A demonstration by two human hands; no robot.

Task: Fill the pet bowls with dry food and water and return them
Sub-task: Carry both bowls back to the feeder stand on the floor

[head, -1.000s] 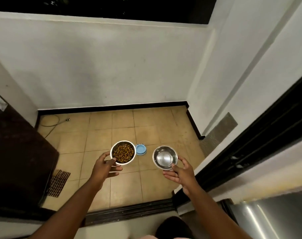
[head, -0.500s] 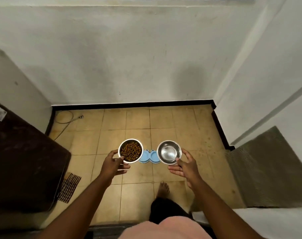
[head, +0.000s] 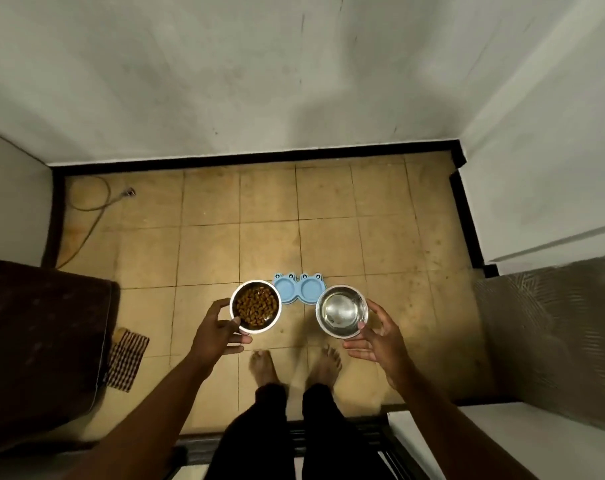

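My left hand (head: 215, 336) grips a steel bowl of brown dry food (head: 255, 305) by its near rim. My right hand (head: 380, 336) holds a second steel bowl (head: 341, 310) by its right edge; it looks shiny inside, and whether it holds water I cannot tell. Both bowls hang above the tiled floor. Between and just beyond them a blue two-hole bowl stand (head: 297, 287) with frog eyes lies on the floor, both holes vacant, its near edge partly hidden by the bowls.
My bare feet (head: 294, 367) stand on the beige tiles just behind the stand. A dark brown panel (head: 41, 344) and a checked cloth (head: 126, 362) are at the left, a hose (head: 93, 202) at the far left, white walls all round, a grey mat (head: 553, 334) at the right.
I have stepped forward into the tiled area and my view has tilted down. The blue stand has come nearer, and both of its holes show between the two held bowls.
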